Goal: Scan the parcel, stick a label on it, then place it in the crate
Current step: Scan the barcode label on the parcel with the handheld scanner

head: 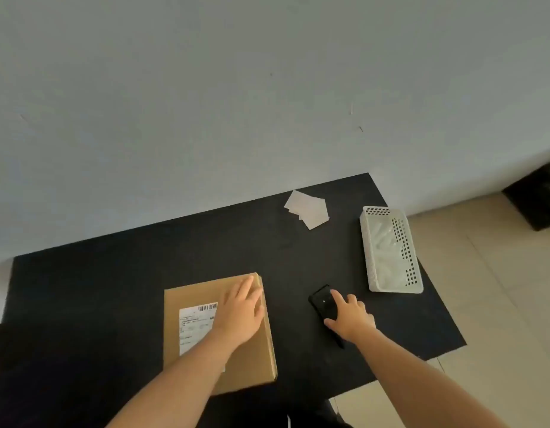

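A flat brown cardboard parcel [249,359] lies on the black table [113,288], with a white printed barcode sheet [193,325] on its top. My left hand [241,313] rests flat on the parcel's far right part, fingers apart, covering part of that sheet. A black handheld scanner [321,301] lies right of the parcel. My right hand [349,318] lies over the scanner with fingers curling around it; the scanner still rests on the table. A small pile of blank white labels [307,210] sits at the table's far side. An empty white perforated crate [391,251] stands at the right.
A pale wall runs behind the table. Beige floor tiles [499,288] show to the right, with a dark object [539,199] on the floor at far right. The table's right edge runs just past the crate.
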